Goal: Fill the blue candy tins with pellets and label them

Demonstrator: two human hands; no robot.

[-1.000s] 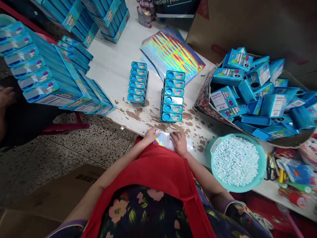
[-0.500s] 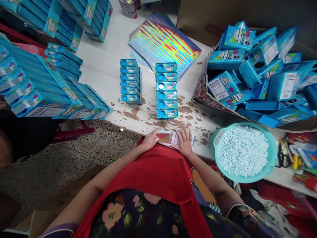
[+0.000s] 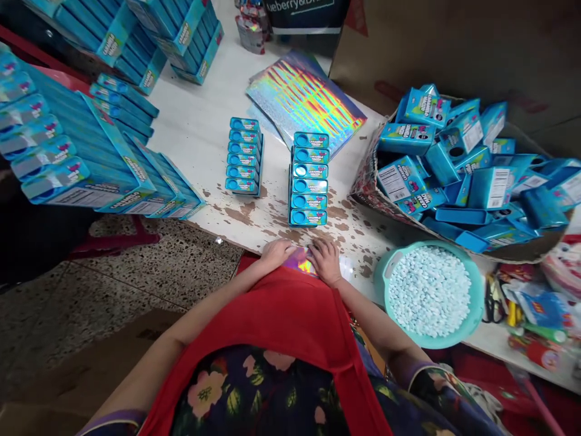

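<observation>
A shiny holographic sheet (image 3: 300, 261) lies at the front table edge, against my red apron, between my two hands. My left hand (image 3: 275, 254) closes on its left end, fingers together. Over its right part is my right hand (image 3: 325, 260), fingers bent and somewhat apart, gripping it; the palm side is hidden. A pale see-through edge shows just right of that hand. Beyond my hands stand two rows of small blue candy boxes, a left row (image 3: 244, 160) and a right row (image 3: 309, 186), each with a round window on its end.
More holographic sheets (image 3: 308, 100) lie behind the rows. At right are a carton (image 3: 363, 166) heaped with blue boxes and a turquoise tub (image 3: 476, 297) of small white candies. Stacked blue boxes (image 3: 100, 154) fill the left. A red stool (image 3: 113, 242) stands below.
The hands have come closer together on the sheet. The striped white part seen before no longer shows, and the part between the hands is now all rainbow-coloured. The camera view has shifted slightly.
</observation>
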